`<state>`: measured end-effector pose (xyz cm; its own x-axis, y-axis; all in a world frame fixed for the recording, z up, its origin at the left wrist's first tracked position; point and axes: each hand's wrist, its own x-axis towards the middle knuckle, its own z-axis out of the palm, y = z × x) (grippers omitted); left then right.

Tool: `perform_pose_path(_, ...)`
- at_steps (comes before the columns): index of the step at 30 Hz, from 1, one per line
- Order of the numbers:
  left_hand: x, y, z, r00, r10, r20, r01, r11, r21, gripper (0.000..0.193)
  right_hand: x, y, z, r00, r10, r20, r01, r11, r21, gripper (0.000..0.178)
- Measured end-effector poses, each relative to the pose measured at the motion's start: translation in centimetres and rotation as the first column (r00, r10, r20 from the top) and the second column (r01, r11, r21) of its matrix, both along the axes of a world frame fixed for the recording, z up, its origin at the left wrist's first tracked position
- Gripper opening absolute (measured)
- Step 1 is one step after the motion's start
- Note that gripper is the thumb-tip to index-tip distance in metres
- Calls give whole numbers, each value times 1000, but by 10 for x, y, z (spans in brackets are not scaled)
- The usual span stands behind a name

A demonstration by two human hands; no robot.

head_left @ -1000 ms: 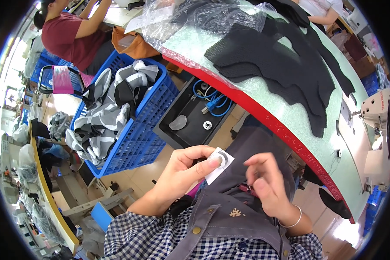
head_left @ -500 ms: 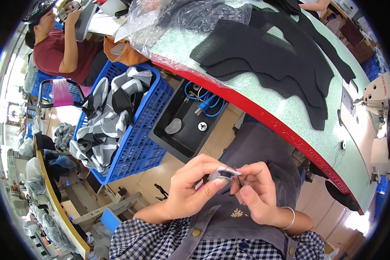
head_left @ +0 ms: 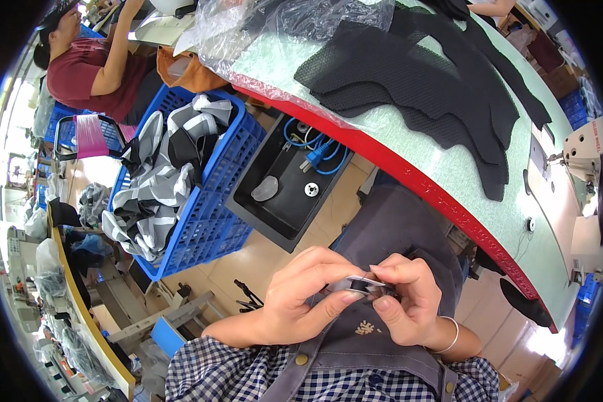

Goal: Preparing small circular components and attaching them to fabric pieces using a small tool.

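Observation:
Over my lap, my left hand [head_left: 308, 295] pinches a small silver-rimmed piece with a black core [head_left: 360, 285] between thumb and fingers. It looks like a bobbin wound with black thread. Facing it, my right hand [head_left: 409, 305] is closed, its thumb and forefinger at the piece's right side. A small dark piece [head_left: 387, 291] shows between those fingers, too small and covered to name. Just below my hands, several small tan bits [head_left: 365, 327] lie on my grey apron [head_left: 402, 228].
A green table [head_left: 409, 151] with a red edge carries black mesh pieces [head_left: 409, 87], a small spool [head_left: 530, 224] and a sewing machine [head_left: 583, 154]. Left of it stand a black drawer [head_left: 275, 221] and a blue crate [head_left: 214, 221] of grey-and-black fabric [head_left: 157, 181]. Another person [head_left: 90, 74] sits far left.
The silver-rimmed piece has tilted edge-on between my hands. My right hand has shifted slightly right, and its fingers have changed their grip. The other person's raised hand has moved up.

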<state>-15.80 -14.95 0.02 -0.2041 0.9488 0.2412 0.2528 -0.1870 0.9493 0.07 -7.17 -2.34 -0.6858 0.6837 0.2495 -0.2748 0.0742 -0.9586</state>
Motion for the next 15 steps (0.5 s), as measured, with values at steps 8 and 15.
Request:
perform_pose_path(8, 2, 0, 0, 1000, 8, 15, -8, 1000, 19, 18, 0, 0, 1, 1000, -1, -3, 1, 1000, -6, 29)
perform_pose_path(15, 5, 0, 0, 998, 42, 53, -42, 999, -4, 18, 1, 3, 3, 997, 70, -20, -72, 990, -118, 26)
